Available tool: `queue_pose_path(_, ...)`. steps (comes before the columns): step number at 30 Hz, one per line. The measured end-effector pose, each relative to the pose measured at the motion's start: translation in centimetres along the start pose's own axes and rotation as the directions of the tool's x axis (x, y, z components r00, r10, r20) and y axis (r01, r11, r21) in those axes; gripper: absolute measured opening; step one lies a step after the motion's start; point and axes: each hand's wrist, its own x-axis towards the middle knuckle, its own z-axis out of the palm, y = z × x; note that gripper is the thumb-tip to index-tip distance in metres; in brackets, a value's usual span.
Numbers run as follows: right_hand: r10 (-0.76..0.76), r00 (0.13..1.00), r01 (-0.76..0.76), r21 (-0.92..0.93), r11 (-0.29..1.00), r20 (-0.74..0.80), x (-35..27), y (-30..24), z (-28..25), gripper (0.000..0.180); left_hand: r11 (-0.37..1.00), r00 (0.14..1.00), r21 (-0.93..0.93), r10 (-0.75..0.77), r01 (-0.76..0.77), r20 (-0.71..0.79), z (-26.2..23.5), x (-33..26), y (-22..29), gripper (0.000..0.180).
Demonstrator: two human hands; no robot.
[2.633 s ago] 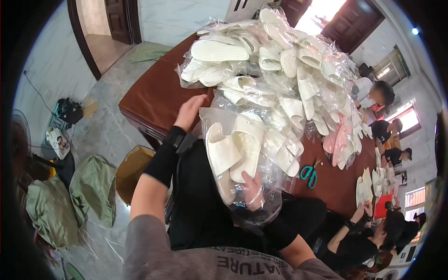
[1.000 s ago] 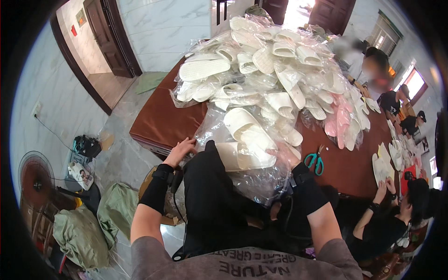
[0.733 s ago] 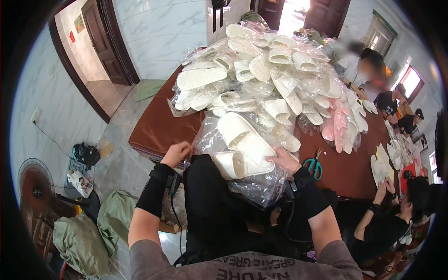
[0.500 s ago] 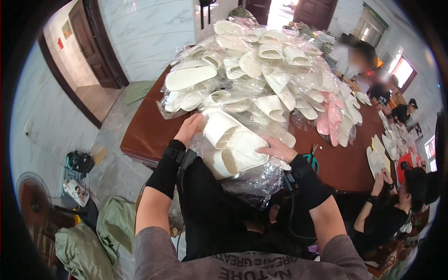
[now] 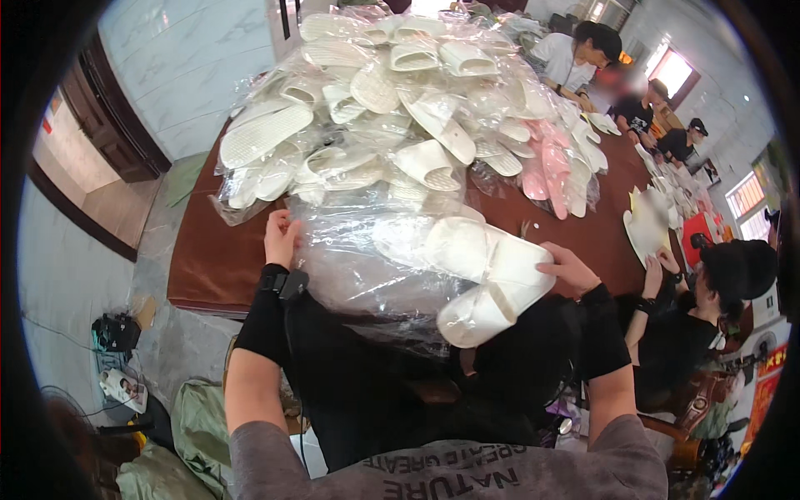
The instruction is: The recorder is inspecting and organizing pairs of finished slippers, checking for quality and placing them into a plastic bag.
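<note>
While the person's right hand [image 5: 573, 268] has its grip clamped on the right end of a pair of white slide slippers [image 5: 512, 271], thumb on top and the other fingers mostly hidden, the left hand [image 5: 282, 237] curls at the left edge of a clear plastic bag [image 5: 358, 258]; whether that grip pinches the film, I cannot tell. The pair lies at the bag's right end, above the person's lap and by the near edge of the brown tabletop [image 5: 200, 267], one slipper angled below the other. Just beyond the bag rises a heap of bagged white slippers [image 5: 375, 87], with pink slippers [image 5: 546, 162] at its right side. Farther right, a co-worker [image 5: 679, 325] holds up a pale, slipper-shaped piece [image 5: 644, 229].
</note>
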Motion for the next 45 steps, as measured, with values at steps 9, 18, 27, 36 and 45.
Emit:
queue_pose_path(9, -0.027, 0.995, 0.033, 0.062, 0.998, -0.101, -1.2, 4.2, 0.0, 0.032, 0.565, 0.698, 0.423, 0.473, -0.708, 0.537, -1.6, -4.5, 8.5, 0.045)
queue_pose_path(18, -0.176, 0.980, 0.179, 0.032, 0.983, -0.097, -1.3, 5.8, 0.3, 0.034, 0.254, 0.759, 0.724, 0.071, -0.642, 0.648, -1.7, -4.6, 9.7, 0.057)
queue_pose_path(27, 0.060, 0.946, 0.061, 0.357, 0.932, -0.318, -5.1, 6.2, -4.0, 0.027, 0.208, 0.910, 0.886, 0.075, -0.415, 0.409, 4.8, -10.5, 4.4, 0.060)
queue_pose_path(36, 0.252, 0.543, 0.647, 0.591, 0.482, -0.801, -9.5, 17.8, -14.2, 0.034, 0.236, 0.916, 0.885, 0.110, -0.401, 0.386, 4.9, -10.4, 4.8, 0.058)
queue_pose_path(45, 0.413, 0.568, 0.423, 0.683, 0.595, -0.712, -1.7, 18.9, -21.7, 0.043, 0.237, 0.924, 0.893, 0.064, -0.382, 0.378, 5.2, -10.3, 5.8, 0.058)
